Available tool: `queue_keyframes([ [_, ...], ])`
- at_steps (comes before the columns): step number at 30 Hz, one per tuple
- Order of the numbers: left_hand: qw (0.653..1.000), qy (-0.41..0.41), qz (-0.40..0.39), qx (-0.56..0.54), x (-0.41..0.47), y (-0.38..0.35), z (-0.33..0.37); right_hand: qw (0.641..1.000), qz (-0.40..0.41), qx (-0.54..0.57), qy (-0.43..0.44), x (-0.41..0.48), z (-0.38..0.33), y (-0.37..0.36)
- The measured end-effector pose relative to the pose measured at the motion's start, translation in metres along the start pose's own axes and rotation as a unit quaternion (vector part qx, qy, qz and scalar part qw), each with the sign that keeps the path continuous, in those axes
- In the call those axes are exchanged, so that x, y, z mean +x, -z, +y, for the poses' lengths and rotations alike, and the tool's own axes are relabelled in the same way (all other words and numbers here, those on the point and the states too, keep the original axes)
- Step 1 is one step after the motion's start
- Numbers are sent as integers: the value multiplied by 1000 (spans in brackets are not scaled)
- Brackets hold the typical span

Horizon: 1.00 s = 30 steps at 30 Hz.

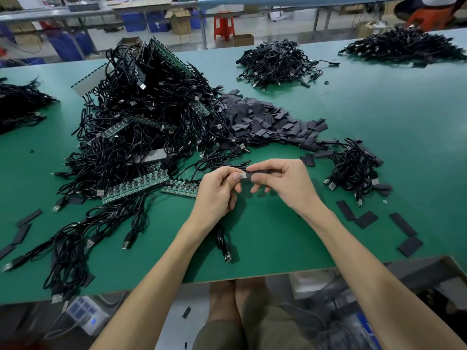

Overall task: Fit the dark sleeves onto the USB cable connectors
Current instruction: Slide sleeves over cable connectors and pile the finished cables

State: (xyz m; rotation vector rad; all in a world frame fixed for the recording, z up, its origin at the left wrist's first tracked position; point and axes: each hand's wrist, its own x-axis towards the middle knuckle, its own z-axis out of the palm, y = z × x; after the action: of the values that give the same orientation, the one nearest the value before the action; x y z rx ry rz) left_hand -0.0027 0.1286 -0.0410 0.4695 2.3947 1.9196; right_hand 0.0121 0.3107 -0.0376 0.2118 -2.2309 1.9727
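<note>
My left hand (219, 190) pinches the pale end of a USB cable connector (243, 176) above the green table (290, 236). My right hand (283, 180) grips a dark sleeve (257, 174) that meets this connector end to end. The cable (222, 242) hangs below my left hand and ends in a USB plug on the table. A big heap of black cables with green circuit strips (141, 127) lies to the left. A pile of loose dark sleeves (267, 122) lies behind my hands.
A small bundle of cables (353, 170) lies right of my hands, with loose sleeves (366, 219) scattered near it. More cable piles (275, 63) sit at the far side. Stray sleeves (22, 231) lie front left. The table edge (252, 277) runs just below my forearms.
</note>
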Motion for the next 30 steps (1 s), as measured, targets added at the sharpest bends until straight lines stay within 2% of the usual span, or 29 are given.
queue_keyframes([
  [7,999,-21,-29,13,-1,2,-1,1000,5,-10,-2,0,4,1],
  [13,999,-5,-24,-21,-1,2,0,1000,-8,0,-10,1,5,0],
  [16,1000,-14,-7,-12,-1,3,-1,999,-24,19,-11,0,4,-1],
  [19,999,-30,6,18,-1,3,-2,1000,-6,-14,2,0,4,-2],
  [22,997,-44,-17,56,-1,2,-2,998,26,-49,10,1,6,-1],
  [26,992,-57,-60,98,-1,1,-2,998,42,-41,11,2,6,0],
  [30,994,-25,-68,77,0,0,-1,1000,-5,24,4,2,3,-2],
])
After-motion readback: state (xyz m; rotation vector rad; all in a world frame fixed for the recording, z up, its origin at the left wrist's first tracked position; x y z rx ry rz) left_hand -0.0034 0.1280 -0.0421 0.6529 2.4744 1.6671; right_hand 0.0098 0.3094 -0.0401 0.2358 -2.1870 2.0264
